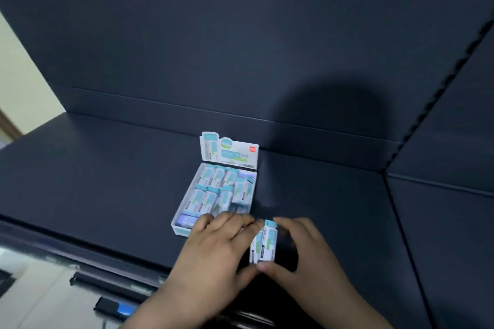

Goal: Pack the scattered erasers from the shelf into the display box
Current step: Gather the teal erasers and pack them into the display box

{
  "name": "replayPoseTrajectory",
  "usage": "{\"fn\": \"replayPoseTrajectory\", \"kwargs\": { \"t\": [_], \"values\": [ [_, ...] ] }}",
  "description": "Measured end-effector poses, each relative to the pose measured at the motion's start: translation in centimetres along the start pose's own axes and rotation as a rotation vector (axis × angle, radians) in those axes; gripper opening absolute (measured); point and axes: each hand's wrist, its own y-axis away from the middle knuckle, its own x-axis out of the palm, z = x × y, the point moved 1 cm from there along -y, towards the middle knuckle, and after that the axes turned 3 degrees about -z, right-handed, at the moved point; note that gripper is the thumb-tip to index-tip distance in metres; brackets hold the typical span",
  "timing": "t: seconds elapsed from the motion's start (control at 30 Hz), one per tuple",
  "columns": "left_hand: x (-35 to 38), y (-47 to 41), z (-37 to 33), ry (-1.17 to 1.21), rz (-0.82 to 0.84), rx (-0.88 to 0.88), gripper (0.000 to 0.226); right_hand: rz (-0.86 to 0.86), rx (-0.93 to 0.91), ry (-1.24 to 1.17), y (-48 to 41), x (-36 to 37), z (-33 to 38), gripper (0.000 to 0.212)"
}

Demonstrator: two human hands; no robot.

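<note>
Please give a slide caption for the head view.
Left hand and right hand hold erasers beside the partly filled display box.

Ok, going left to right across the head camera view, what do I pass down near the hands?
Black-and-blue object → display box → held erasers → right hand.
</note>
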Motion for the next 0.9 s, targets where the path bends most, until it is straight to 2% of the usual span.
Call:
{"fn": "replayPoseTrajectory", "kwargs": {
  "t": [0.13, 0.27, 0.4, 0.53, 0.6, 0.9],
  "values": [
    [-1.9, 0.1, 6.2, 0.011, -0.048, 0.012, 0.056, -0.059, 0.01, 0.014, -3.5, 3.4, 3.7, 0.067],
    [-2.4, -0.8, 10.2, 0.037, -0.019, 0.025, 0.059, -0.146, 0.058, 0.073, -5.8, 5.1, 5.4, 0.072],
    [-1.5, -1.9, 11.2, 0.054, 0.016, 0.079, 0.061, -0.189, 0.156, 0.144, -6.0, 4.9, 5.7, 0.075],
    [-0.4, -2.3, 11.7, 0.075, 0.063, 0.124, 0.076, -0.177, 0.236, 0.167, -5.1, 4.7, 5.4, 0.092],
    [-0.5, -2.3, 11.8, 0.086, 0.066, 0.152, 0.081, -0.194, 0.255, 0.149, -4.7, 4.6, 5.3, 0.093],
    [-1.7, -3.7, 10.3, 0.084, 0.079, 0.206, 0.072, -0.204, 0.259, 0.168, -3.7, 4.3, 5.2, 0.087]
  ]
}}
